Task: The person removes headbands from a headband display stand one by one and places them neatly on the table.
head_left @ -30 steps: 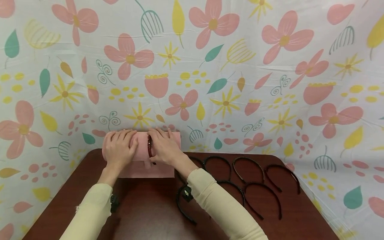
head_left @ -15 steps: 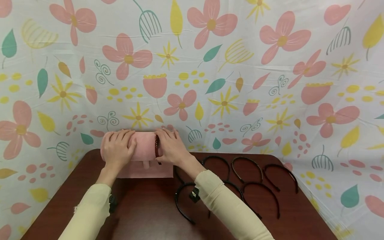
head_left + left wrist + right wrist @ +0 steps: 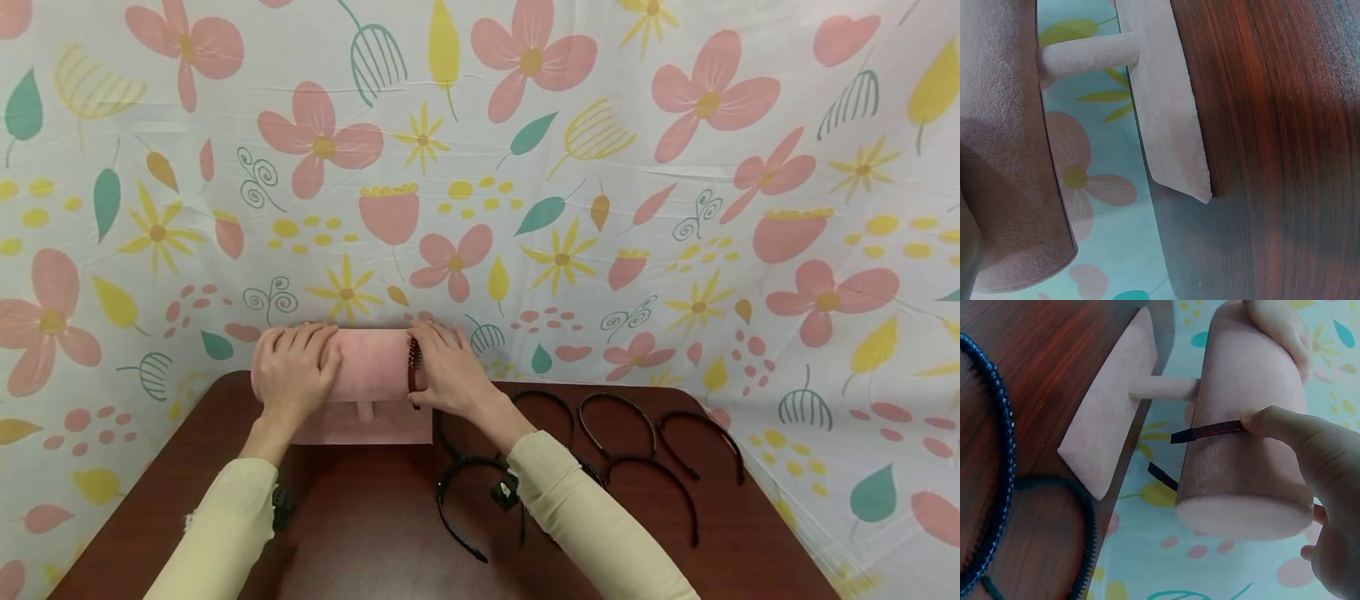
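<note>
A pink plush headband stand (image 3: 372, 367), a thick horizontal roll on a post and flat base, stands at the table's back left. My left hand (image 3: 296, 367) grips the roll's left part, fingers curled over its top. Around the roll near its right end sits a dark red, toothed headband (image 3: 413, 371). My right hand (image 3: 453, 371) holds this headband, with the thumb pressing its front side in the right wrist view. Both headband tips (image 3: 1182, 435) stick out below the roll. The far fingers of the right hand are mostly hidden behind the roll.
Several dark headbands lie on the brown table (image 3: 360, 517) at the right, among them a black headband (image 3: 461, 508) near my right wrist and a reddish-brown headband (image 3: 705, 442) at the far right. A flowered cloth (image 3: 562, 208) hangs directly behind the table.
My right hand and the red headband have slid rightward along the roll, from near its middle to close to the right end. The left hand keeps its place on the stand.
</note>
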{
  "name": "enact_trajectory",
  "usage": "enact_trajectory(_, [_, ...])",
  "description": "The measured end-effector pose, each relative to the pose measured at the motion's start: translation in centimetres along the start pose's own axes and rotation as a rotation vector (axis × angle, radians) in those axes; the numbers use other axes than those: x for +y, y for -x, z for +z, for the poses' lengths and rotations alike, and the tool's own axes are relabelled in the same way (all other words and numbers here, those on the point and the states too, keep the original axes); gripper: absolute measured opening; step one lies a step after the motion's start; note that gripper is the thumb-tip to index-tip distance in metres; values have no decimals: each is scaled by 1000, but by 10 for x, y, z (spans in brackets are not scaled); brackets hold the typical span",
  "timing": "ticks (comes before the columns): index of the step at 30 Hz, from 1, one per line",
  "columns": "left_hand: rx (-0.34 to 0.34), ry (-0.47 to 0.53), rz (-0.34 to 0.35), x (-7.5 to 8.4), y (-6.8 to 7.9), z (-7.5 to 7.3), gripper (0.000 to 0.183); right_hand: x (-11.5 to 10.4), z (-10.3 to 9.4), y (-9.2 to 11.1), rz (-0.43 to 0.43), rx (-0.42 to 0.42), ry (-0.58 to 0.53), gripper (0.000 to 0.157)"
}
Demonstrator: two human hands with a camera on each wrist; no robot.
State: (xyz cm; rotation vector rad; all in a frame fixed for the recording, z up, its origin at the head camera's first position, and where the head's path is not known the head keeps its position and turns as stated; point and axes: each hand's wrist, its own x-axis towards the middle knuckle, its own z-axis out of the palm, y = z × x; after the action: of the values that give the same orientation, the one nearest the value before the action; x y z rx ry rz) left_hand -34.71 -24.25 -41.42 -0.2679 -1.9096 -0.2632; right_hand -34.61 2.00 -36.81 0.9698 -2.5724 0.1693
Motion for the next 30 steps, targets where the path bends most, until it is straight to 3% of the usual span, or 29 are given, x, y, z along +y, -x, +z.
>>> enact_trajectory(23, [-3,-1,-25,1,-1,-1,42,37,-10,34,48,70,-68,97])
enact_trajectory(30, [-1,3,-23,0,1,1,42,48,-16,52,88,28,-141,97])
